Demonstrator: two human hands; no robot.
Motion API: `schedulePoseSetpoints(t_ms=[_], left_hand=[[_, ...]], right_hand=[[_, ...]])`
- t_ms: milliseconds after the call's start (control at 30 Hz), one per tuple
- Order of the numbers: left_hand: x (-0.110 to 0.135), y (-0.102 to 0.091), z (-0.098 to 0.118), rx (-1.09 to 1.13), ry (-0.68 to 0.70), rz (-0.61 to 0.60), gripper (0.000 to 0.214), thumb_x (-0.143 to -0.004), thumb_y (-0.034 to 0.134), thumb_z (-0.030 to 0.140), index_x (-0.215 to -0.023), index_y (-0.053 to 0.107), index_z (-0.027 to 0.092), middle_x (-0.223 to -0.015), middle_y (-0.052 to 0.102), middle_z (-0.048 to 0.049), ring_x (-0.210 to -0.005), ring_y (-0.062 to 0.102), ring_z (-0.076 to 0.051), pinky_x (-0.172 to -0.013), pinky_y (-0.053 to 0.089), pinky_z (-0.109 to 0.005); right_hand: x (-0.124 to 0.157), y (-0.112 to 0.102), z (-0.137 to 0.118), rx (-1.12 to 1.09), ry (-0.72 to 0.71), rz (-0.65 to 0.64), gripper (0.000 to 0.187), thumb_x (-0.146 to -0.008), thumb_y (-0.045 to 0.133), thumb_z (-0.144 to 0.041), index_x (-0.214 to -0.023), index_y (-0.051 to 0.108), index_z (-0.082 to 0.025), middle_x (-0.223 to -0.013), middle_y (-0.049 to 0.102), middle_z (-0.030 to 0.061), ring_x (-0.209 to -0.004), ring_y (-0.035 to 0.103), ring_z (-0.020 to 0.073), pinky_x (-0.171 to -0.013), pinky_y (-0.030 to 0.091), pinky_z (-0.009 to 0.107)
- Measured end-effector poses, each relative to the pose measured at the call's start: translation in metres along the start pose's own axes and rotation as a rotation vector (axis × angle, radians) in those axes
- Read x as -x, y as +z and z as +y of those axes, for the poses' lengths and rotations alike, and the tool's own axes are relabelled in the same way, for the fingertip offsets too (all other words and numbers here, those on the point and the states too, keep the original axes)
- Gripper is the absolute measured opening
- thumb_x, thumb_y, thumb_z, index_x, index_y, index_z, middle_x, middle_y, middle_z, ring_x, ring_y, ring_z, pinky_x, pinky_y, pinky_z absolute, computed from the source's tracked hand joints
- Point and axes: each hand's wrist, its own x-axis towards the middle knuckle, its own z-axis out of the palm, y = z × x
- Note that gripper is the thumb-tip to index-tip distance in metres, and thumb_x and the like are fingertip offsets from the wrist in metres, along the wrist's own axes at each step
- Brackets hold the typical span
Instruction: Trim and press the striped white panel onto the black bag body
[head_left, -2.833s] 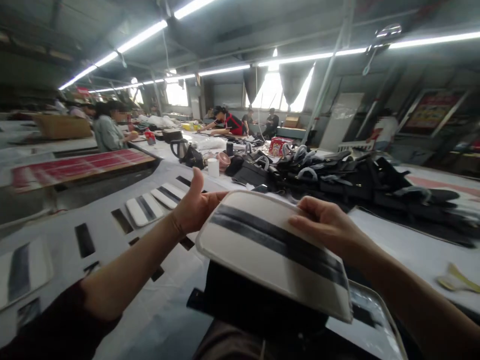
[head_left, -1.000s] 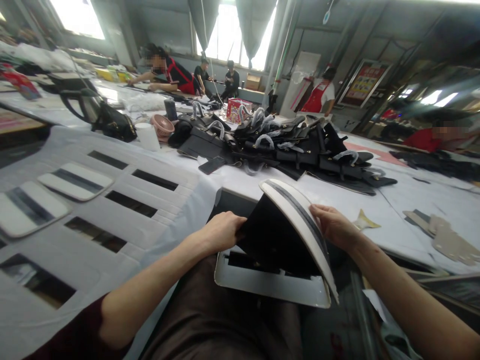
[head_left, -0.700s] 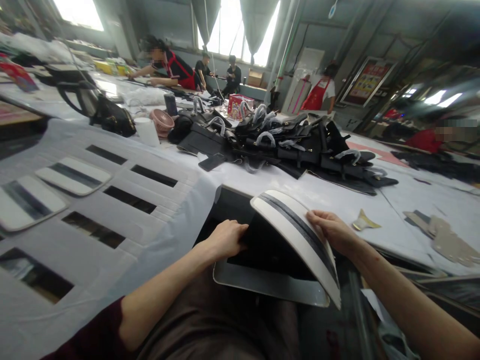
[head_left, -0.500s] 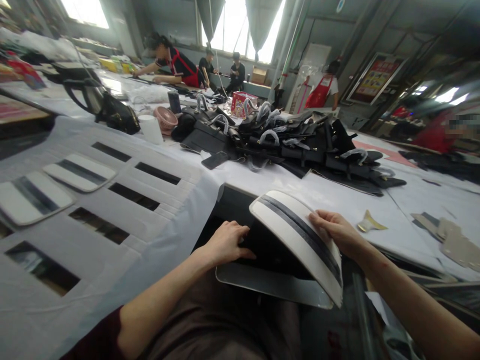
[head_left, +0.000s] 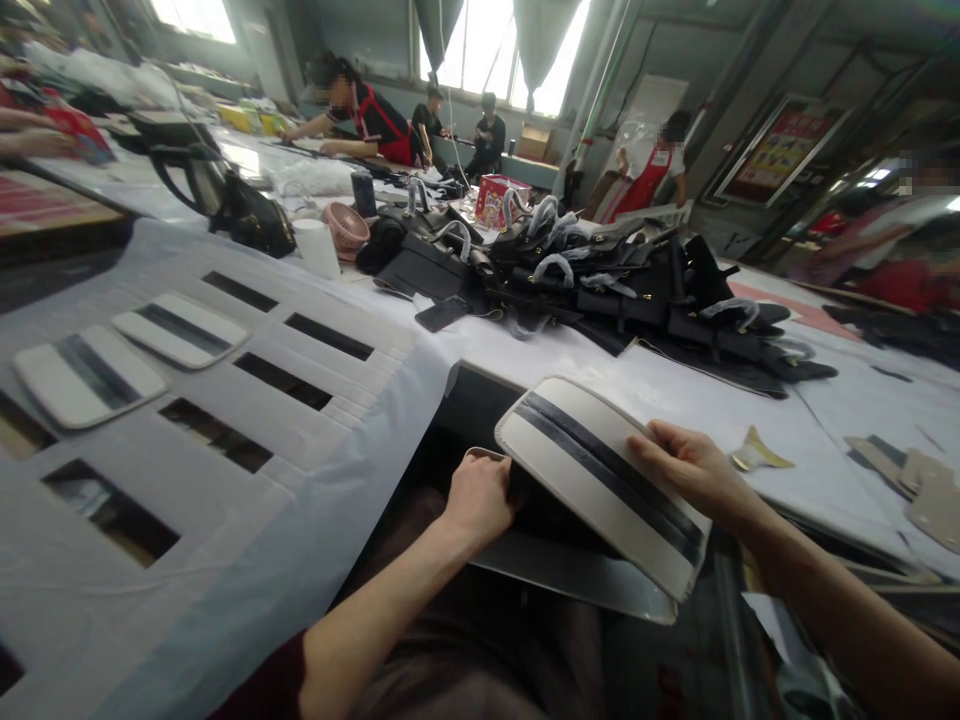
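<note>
My right hand (head_left: 686, 470) grips the right edge of a white rounded panel (head_left: 577, 480) with two dark stripes, tilted above my lap. My left hand (head_left: 480, 495) is closed on the left edge of a black piece (head_left: 559, 515) that lies under the panel, on top of another white panel (head_left: 577, 580) resting on my lap. Both forearms reach in from the bottom of the head view.
A white cloth (head_left: 315, 400) with dark rectangular cut-outs covers the table at left, with two striped white panels (head_left: 180, 328) on it. A heap of black bags and straps (head_left: 600, 290) lies beyond. A white cup (head_left: 315, 247) and pink basket (head_left: 346, 228) stand behind. Other people work at far tables.
The striped panel has come down from nearly upright to a lower tilt over the black piece. My left hand slid to the stack's left edge. The camera turned slightly.
</note>
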Motion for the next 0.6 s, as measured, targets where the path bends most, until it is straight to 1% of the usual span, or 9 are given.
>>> schedulePoseSetpoints(t_ms=[67, 100, 167, 200, 267, 333, 433, 533, 600], left_hand=[[0.003, -0.002, -0.004, 0.028, 0.011, -0.041, 0.021, -0.081, 0.066, 0.039, -0.093, 0.064, 0.022, -0.096, 0.072, -0.0065, -0.091, 0.067, -0.027, -0.073, 0.05, -0.035], [0.005, -0.004, -0.006, 0.034, 0.02, -0.062, 0.022, -0.079, 0.067, 0.034, -0.097, 0.064, 0.022, -0.098, 0.072, -0.0055, -0.091, 0.067, -0.026, -0.07, 0.05, -0.034], [0.009, -0.007, -0.011, 0.024, 0.046, -0.096, 0.025, -0.074, 0.066, 0.019, -0.099, 0.064, 0.022, -0.101, 0.071, -0.0055, -0.093, 0.067, -0.026, -0.071, 0.051, -0.033], [0.011, -0.009, -0.013, 0.011, 0.061, -0.105, 0.025, -0.073, 0.063, 0.013, -0.097, 0.064, 0.021, -0.102, 0.071, -0.0064, -0.094, 0.066, -0.026, -0.073, 0.051, -0.033], [0.015, -0.012, -0.016, -0.022, 0.092, -0.113, 0.022, -0.072, 0.057, 0.006, -0.089, 0.066, 0.019, -0.102, 0.068, -0.0085, -0.098, 0.064, -0.027, -0.076, 0.051, -0.035], [0.016, -0.012, -0.016, -0.054, 0.116, -0.12, 0.019, -0.072, 0.055, 0.004, -0.08, 0.066, 0.018, -0.099, 0.066, -0.0103, -0.099, 0.062, -0.028, -0.077, 0.051, -0.037], [0.012, -0.005, -0.012, -0.074, 0.131, -0.148, 0.021, -0.07, 0.053, 0.002, -0.076, 0.066, 0.017, -0.093, 0.066, -0.0109, -0.094, 0.062, -0.028, -0.075, 0.051, -0.037], [0.008, 0.003, -0.01, -0.062, 0.131, -0.16, 0.022, -0.071, 0.051, 0.0, -0.076, 0.066, 0.015, -0.092, 0.066, -0.0121, -0.092, 0.063, -0.027, -0.074, 0.051, -0.036], [0.008, 0.004, -0.012, -0.028, 0.13, -0.137, 0.022, -0.071, 0.053, 0.001, -0.082, 0.066, 0.015, -0.095, 0.067, -0.0109, -0.096, 0.062, -0.026, -0.078, 0.05, -0.035]], right_hand=[[0.0, -0.003, -0.001, 0.078, -0.028, 0.027, 0.048, -0.087, 0.055, -0.064, -0.069, 0.048, -0.02, -0.06, 0.038, -0.0034, -0.054, 0.035, 0.0107, -0.047, 0.027, 0.024], [0.001, -0.004, -0.001, 0.105, -0.037, 0.029, 0.049, -0.088, 0.054, -0.064, -0.068, 0.047, -0.02, -0.06, 0.037, -0.0035, -0.054, 0.034, 0.0109, -0.048, 0.026, 0.025], [0.003, -0.007, 0.001, 0.143, -0.043, 0.029, 0.05, -0.088, 0.052, -0.065, -0.067, 0.046, -0.02, -0.061, 0.035, -0.0034, -0.055, 0.033, 0.0113, -0.048, 0.026, 0.025], [0.004, -0.008, 0.002, 0.152, -0.041, 0.027, 0.05, -0.088, 0.052, -0.065, -0.067, 0.046, -0.02, -0.061, 0.036, -0.0033, -0.055, 0.034, 0.0115, -0.049, 0.026, 0.026], [0.007, -0.01, 0.004, 0.15, -0.029, 0.016, 0.049, -0.088, 0.052, -0.065, -0.069, 0.047, -0.02, -0.061, 0.038, -0.003, -0.056, 0.036, 0.012, -0.049, 0.028, 0.026], [0.009, -0.011, 0.005, 0.138, -0.023, -0.003, 0.047, -0.088, 0.052, -0.064, -0.071, 0.048, -0.021, -0.061, 0.04, -0.0029, -0.055, 0.036, 0.0122, -0.049, 0.028, 0.026], [0.011, -0.009, 0.006, 0.168, -0.044, -0.004, 0.046, -0.088, 0.053, -0.063, -0.07, 0.047, -0.021, -0.06, 0.038, -0.0033, -0.055, 0.034, 0.012, -0.049, 0.027, 0.026], [0.011, -0.006, 0.006, 0.23, -0.066, 0.016, 0.047, -0.089, 0.053, -0.062, -0.068, 0.044, -0.021, -0.06, 0.034, -0.0038, -0.056, 0.033, 0.0119, -0.05, 0.027, 0.026], [0.011, -0.005, 0.006, 0.253, -0.062, 0.021, 0.047, -0.089, 0.052, -0.062, -0.068, 0.043, -0.021, -0.06, 0.033, -0.0038, -0.056, 0.033, 0.0121, -0.05, 0.027, 0.026]])
